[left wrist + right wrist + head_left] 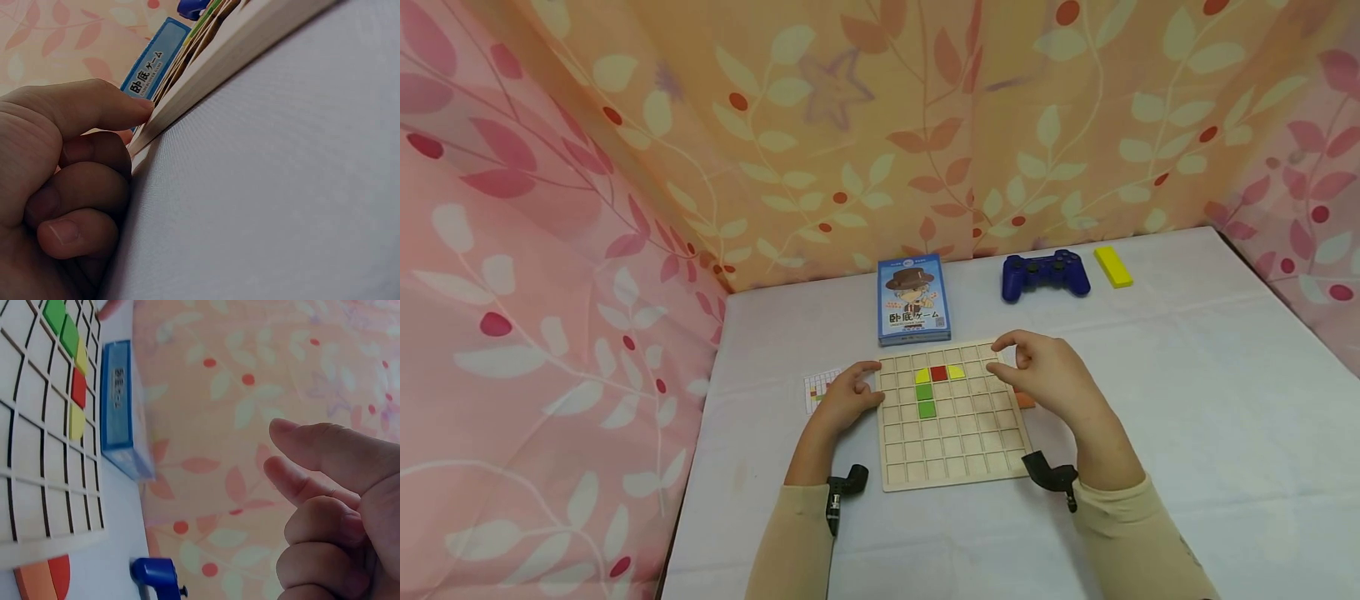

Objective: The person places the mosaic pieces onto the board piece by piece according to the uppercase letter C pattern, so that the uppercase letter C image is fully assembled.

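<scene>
A pale wooden grid board (955,458) lies on the table. In its upper left part sit two green squares (927,409), a red square (938,373) and two yellow rounded pieces (956,372). My left hand (844,398) is at the board's upper left edge, thumb and index finger apart and touching the side; the left wrist view shows the other fingers curled. Above the board's upper right corner hovers my right hand (1048,375), with thumb and index finger apart and nothing visible between them; its other fingers (322,559) are curled.
A small pattern card (814,390) lies partly behind the left hand. Beyond the board are a blue game box (914,300), a blue game controller (1045,275) and a yellow block (1113,267). Orange (36,579) and red (60,575) pieces lie by the board's right edge.
</scene>
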Tool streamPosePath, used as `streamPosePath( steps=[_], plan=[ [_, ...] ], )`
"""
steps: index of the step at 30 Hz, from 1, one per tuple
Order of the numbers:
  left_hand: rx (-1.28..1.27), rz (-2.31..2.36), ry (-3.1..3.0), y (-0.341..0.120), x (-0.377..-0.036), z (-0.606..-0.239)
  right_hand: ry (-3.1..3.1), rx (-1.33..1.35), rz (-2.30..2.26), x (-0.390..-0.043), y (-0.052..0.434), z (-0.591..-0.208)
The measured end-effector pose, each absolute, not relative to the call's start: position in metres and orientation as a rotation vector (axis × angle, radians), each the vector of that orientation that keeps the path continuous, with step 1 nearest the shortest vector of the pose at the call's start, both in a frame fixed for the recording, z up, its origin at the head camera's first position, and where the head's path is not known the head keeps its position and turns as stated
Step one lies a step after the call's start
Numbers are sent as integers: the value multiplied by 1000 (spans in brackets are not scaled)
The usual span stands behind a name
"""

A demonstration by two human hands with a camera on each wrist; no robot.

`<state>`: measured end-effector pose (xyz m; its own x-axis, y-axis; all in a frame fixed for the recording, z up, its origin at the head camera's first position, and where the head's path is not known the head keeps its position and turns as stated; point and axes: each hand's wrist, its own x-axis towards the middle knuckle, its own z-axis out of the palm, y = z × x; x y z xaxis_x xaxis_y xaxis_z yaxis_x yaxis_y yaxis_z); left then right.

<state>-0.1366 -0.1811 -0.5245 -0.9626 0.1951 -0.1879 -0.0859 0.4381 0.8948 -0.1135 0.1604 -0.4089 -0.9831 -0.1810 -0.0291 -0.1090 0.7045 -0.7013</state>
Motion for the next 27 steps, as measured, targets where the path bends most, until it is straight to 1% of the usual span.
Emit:
streamPosePath(
  steps=[7, 14, 21, 27],
  plan=[
    [77, 1508, 2451, -181, -137, -525, 2764, -204, -1114, -121, 187, -412],
    [71, 1508, 2453, -181, -138, -527, 2614, -180, -1023, -130, 210, -427],
    [71, 1503, 2456, -181, -138, -527, 2497, -175, -896, -137, 218, -451],
    [73, 1498, 2448, -182, -138, -527, 2516, -160, -886, -141, 219, -470]
  ],
)
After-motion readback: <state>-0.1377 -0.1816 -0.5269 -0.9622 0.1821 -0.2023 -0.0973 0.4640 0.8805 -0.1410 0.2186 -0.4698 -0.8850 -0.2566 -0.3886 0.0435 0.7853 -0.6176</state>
